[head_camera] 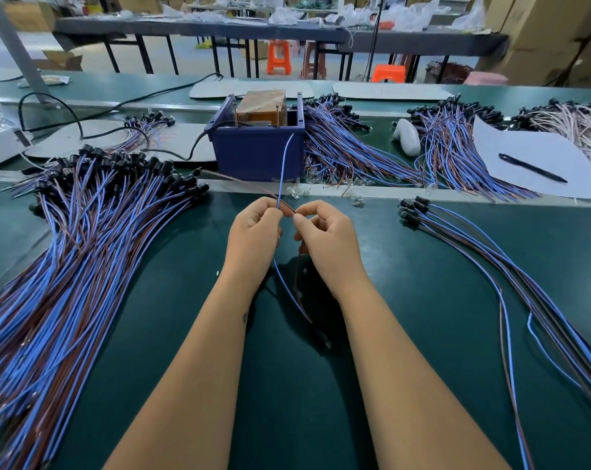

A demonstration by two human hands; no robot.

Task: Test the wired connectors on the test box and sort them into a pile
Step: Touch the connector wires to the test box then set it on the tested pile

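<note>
- Two hands meet over the middle of the green counter [423,300]: the left hand [253,228] pinches the blue lead [282,171] of one wired connector, and the right hand [328,239] pinches its brown lead [243,181].
- Both sets of fingers are curled tight on those wires; neither hand is loose.
- One small pile [490,245] of a few connectors lies to the right, and a far bigger heap [84,232] lies to the left. Which is tested I cannot tell, though the sorting looks early if the small one is the finished pile.
- The blue lead rises nearly straight away from the person, its tip reaching the front wall of the blue test box [257,147]; the brown lead slants up and left.
- Below the hands both wires hang back toward the person, so the long axis runs roughly near to far.
- More bundles [355,147] lie beside the box, right of it.
</note>
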